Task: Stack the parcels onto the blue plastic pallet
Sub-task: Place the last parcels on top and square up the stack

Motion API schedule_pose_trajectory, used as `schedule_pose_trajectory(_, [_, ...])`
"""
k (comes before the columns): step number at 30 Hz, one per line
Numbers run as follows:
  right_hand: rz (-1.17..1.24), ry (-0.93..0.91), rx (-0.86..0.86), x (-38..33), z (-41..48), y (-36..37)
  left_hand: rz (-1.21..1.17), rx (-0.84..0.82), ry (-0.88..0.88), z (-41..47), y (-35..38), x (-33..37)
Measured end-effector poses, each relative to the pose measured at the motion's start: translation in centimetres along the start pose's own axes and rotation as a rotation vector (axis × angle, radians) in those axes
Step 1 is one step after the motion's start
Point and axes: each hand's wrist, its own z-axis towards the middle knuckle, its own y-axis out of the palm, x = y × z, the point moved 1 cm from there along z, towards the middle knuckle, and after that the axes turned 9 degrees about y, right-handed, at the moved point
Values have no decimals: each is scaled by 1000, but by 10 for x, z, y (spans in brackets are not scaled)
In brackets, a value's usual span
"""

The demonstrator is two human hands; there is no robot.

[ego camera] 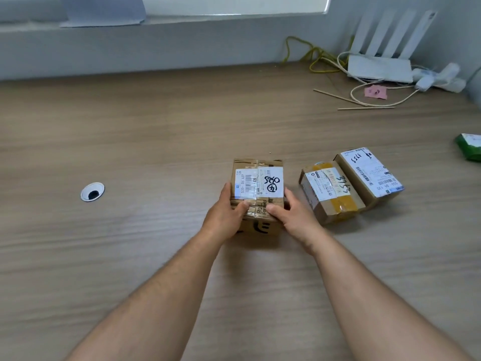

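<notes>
At frame centre, the left hand [227, 213] and right hand [291, 216] grasp a taped, boxy cardboard parcel [256, 194] on the smooth woodgrain table [156, 142].

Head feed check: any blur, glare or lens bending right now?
Head view: soft, even light, only a faint shadow under the held parcel; its marker scrawl is legible, little glare; the far edge of the table bows from the wide lens; the router looks slightly soft.

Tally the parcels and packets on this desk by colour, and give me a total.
Brown cardboard parcels: 3
Green packet, cut off at the right edge: 1
Total: 4
</notes>
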Motion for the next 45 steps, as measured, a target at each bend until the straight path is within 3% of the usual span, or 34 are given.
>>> schedule_pose_trajectory(12, [94, -168, -39, -6, -107, 56, -119, 162, 155, -130, -58, -24])
schedule_pose_trajectory(21, [262, -218, -72, -3, -212, 118, -184, 171, 206, -248, -135, -58])
schedule_pose_trajectory(32, [259, -349, -266, -55, -271, 152, 341, 571, 98, -335, -210, -73])
schedule_pose_trajectory(45, [328, -457, -470, -76, -298, 203, 673, 709, 35, -416, -259, -83])
